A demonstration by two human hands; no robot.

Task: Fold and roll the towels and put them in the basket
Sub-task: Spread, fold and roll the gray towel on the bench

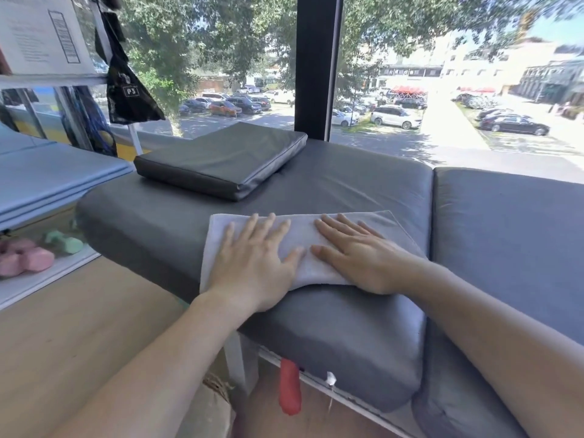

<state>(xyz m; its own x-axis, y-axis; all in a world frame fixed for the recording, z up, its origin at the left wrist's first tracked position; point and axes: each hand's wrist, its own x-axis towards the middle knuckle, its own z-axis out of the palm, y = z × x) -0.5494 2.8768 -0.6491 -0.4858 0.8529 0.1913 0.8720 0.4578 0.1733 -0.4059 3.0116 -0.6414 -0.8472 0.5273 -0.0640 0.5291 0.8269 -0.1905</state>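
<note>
**Both palms flat on the folded towel**

The left hand [252,263] and right hand [357,257] lie side by side, fingers straight and spread, pressing a folded pale grey terry towel [300,235] that lies under both palms on a grey padded leatherette bench [331,327]. Neither hand curls round the cloth. The thumbs almost meet over the towel's middle. Beyond the fingertips sits a flat dark grey square cushion [221,159]. Below the left wrist, a woven basket rim [218,385] peeks out.

One towel [303,245], two hands (left hand [252,263], right hand [357,257]), one loose cushion [221,159], and two bench pads.
</note>
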